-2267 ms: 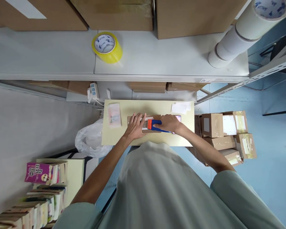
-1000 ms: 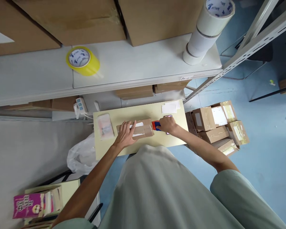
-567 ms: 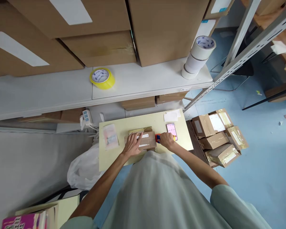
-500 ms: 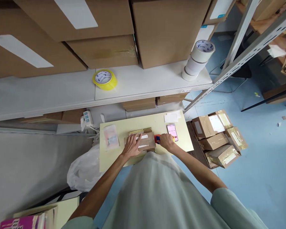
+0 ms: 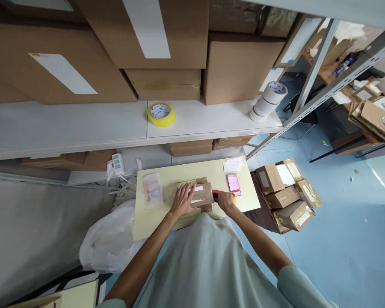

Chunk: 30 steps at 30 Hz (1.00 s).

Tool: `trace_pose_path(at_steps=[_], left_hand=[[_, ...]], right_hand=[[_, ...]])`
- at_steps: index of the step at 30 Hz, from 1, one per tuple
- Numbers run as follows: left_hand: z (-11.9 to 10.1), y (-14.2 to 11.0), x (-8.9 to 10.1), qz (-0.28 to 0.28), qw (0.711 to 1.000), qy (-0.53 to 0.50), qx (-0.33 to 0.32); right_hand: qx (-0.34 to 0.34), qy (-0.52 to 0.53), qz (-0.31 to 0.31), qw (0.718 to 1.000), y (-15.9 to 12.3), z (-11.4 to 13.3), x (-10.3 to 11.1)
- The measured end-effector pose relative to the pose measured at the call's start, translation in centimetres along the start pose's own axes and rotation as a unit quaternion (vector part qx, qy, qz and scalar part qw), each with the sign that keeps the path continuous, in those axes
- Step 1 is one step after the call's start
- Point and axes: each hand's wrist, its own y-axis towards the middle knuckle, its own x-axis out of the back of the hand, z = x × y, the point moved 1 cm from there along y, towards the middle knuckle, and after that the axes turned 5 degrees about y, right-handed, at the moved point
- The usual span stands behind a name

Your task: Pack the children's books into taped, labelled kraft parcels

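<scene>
A small brown cardboard parcel (image 5: 201, 197) with white labels lies on the pale yellow table (image 5: 167, 214). My left hand (image 5: 182, 202) rests flat on its left part, fingers spread. My right hand (image 5: 225, 200) is closed around a red and blue tape dispenser (image 5: 215, 195), which sits against the parcel's right end. A phone with a pink screen (image 5: 234, 185) lies just right of that hand.
A clear bag of small items (image 5: 152, 190) and white slips (image 5: 232, 164) lie on the table. Taped parcels (image 5: 284, 194) are stacked on the blue floor at right. A white plastic bag (image 5: 107, 244) sits at left. The shelf holds a yellow tape roll (image 5: 160, 114), white rolls (image 5: 268, 102) and large cartons.
My right hand drew the tape dispenser from over the parcel to its right end. The phone became uncovered. The view tilted up and back, showing more shelves.
</scene>
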Motion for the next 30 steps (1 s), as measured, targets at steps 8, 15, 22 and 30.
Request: trace_pose_path(at_steps=[8, 15, 22, 30], left_hand=[[-0.6, 2.1, 6.0, -0.135, 0.989, -0.047, -0.041], [-1.5, 9.0, 20.7, -0.276, 0.957, -0.026, -0.086], [-0.5, 10.9, 28.5, -0.345, 0.935, -0.009, -0.083], [1.1, 7.6, 26.1, -0.314, 0.949, -0.041, 0.004]], right_hand=[[-0.045, 0.050, -0.120, 0.991, -1.6, -1.7, 9.0], [0.038, 0.097, -0.286, 0.952, -0.7, 2.8, 23.8], [0.160, 0.023, -0.321, 0.933, 4.6, 6.8, 30.9], [0.178, 0.032, -0.324, 0.929, 9.1, 6.7, 29.1]])
